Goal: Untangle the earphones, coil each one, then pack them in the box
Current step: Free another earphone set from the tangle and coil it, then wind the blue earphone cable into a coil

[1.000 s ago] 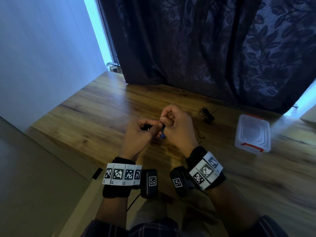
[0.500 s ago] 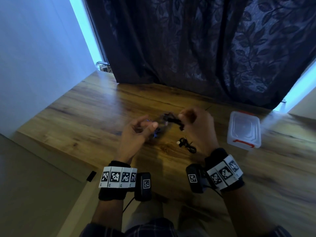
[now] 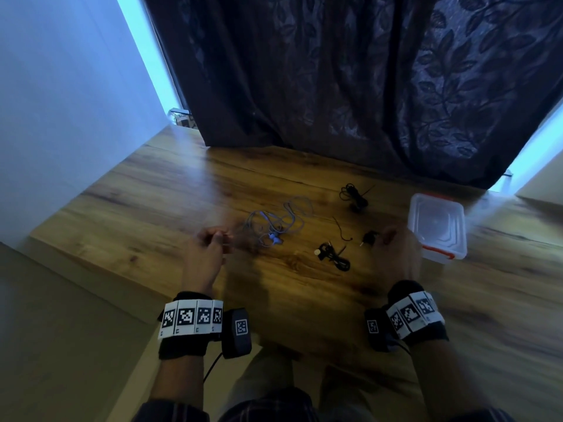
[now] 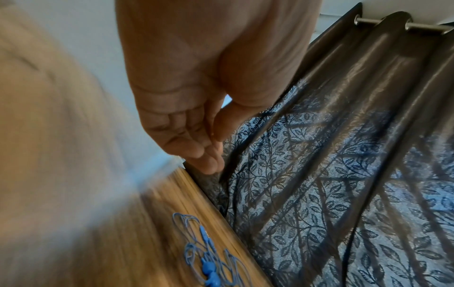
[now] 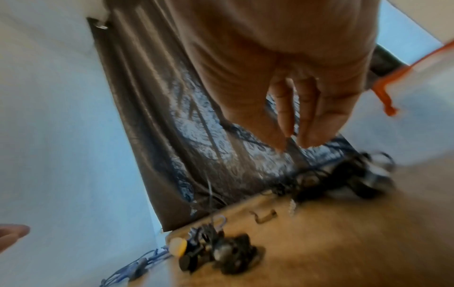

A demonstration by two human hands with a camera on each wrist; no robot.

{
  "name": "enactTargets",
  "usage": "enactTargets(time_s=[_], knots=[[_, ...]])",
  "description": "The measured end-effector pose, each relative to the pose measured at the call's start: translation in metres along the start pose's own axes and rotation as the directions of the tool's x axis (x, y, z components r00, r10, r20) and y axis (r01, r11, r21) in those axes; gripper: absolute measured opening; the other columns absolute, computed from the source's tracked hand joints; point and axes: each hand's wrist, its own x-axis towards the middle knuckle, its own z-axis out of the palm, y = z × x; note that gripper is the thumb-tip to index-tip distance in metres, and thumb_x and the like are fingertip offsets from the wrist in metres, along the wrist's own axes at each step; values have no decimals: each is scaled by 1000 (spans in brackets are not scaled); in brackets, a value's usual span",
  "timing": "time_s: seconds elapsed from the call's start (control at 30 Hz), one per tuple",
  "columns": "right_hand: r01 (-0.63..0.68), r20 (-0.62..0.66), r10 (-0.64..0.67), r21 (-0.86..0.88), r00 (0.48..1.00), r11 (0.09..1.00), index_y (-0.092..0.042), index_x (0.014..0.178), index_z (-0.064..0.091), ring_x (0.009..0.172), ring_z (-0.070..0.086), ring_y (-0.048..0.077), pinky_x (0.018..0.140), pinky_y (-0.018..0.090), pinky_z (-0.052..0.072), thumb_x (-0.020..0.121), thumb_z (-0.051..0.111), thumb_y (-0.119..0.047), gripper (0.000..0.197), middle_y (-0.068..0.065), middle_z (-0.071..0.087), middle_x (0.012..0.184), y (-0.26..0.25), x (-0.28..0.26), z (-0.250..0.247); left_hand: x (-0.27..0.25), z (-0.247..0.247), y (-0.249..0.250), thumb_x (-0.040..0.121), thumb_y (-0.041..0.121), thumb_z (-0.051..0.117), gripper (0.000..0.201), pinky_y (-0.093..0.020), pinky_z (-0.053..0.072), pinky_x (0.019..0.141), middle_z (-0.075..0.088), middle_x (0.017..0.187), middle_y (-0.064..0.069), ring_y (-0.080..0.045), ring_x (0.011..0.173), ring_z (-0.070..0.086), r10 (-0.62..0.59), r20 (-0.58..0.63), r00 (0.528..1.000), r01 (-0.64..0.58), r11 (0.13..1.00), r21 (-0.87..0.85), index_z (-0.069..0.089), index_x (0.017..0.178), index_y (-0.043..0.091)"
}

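Observation:
Blue earphones (image 3: 275,225) lie in a loose tangle on the wooden table (image 3: 152,196), just right of my left hand (image 3: 213,239). The left wrist view shows them (image 4: 203,258) below that hand (image 4: 213,151), whose relaxed fingers hold nothing. A black earphone bundle (image 3: 333,255) lies mid-table, and a small black plug end (image 3: 369,239) sits just left of my right hand (image 3: 388,236). In the right wrist view that hand (image 5: 294,139) hangs empty with straight fingers above the black bundle (image 5: 221,252). The clear box (image 3: 437,226) with orange clips stands at the right, lid on.
Another black cable bundle (image 3: 353,196) lies farther back near the dark leaf-patterned curtain (image 3: 335,86). A thin dark tie (image 3: 341,229) lies between the bundles. A pale wall (image 3: 61,86) bounds the left. The table's near edge is just behind my wrists.
My hands were together working the tangle above the table. They have moved apart and let go, and the blue and black earphones now lie separately on the table.

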Motion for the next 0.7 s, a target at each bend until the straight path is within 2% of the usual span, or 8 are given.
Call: enactTargets(time_s=[0.07,0.13,0.23,0.33,0.4,0.47,0.57,0.7], knots=[[71,-27,-75,-130,997,989,-8,114,62,111,53,30,92,37,41,92,59,-11,22,13,60,119,-14,-4,-2,-1,-2,1,102,11,43,21,-29,43,62,69,91,-6,-17,74,62,-9,-3,1000,9,1000,9,64,99,16],[151,-12,-153,-100,988,983,-16,116,62,112,54,23,88,32,41,96,57,-16,21,4,58,120,-41,-8,-3,-3,-3,2,102,12,43,21,-29,43,63,69,92,-5,-16,74,61,-16,-5,1000,16,1000,17,64,102,15],[230,240,-238,62,941,971,-23,105,66,93,62,8,77,22,48,99,56,-20,12,-8,64,103,-93,-5,12,-3,-5,3,102,14,45,19,-30,43,64,70,95,-7,-15,74,62,-16,2,1000,16,1000,17,64,103,14],[281,475,-266,41,839,959,-15,98,74,91,67,14,84,29,54,98,60,-17,15,0,73,100,-127,8,52,-4,-10,5,102,15,46,17,-30,44,64,70,97,-8,-15,75,63,-9,-3,1000,9,1000,16,63,100,17],[295,553,-216,-57,805,954,-7,93,75,94,69,22,85,34,56,97,61,-14,16,8,74,100,-137,14,79,-5,-15,6,102,17,46,17,-31,45,66,71,97,-6,-15,76,64,-12,-9,1000,12,1000,11,63,102,17],[315,574,-175,-153,800,937,-3,96,72,102,68,31,86,38,57,96,63,-11,12,14,70,105,-143,15,98,-4,-22,7,102,18,47,18,-31,46,66,71,95,-5,-15,77,64,-10,-28,1000,10,1000,1,64,107,14],[347,551,-167,-241,818,906,0,120,66,114,63,36,94,42,55,97,61,-8,25,19,64,125,-143,17,116,-1,-30,5,102,19,47,20,-31,46,65,72,95,-7,-15,76,64,-3,-53,999,3,1000,-12,65,109,12],[403,538,-218,-254,815,879,-1,110,67,108,65,38,88,44,57,97,58,-4,16,20,66,118,-144,19,127,3,-37,4,101,18,48,20,-31,47,64,72,96,-8,-17,79,66,10,-72,997,-12,1000,-21,66,108,13]])
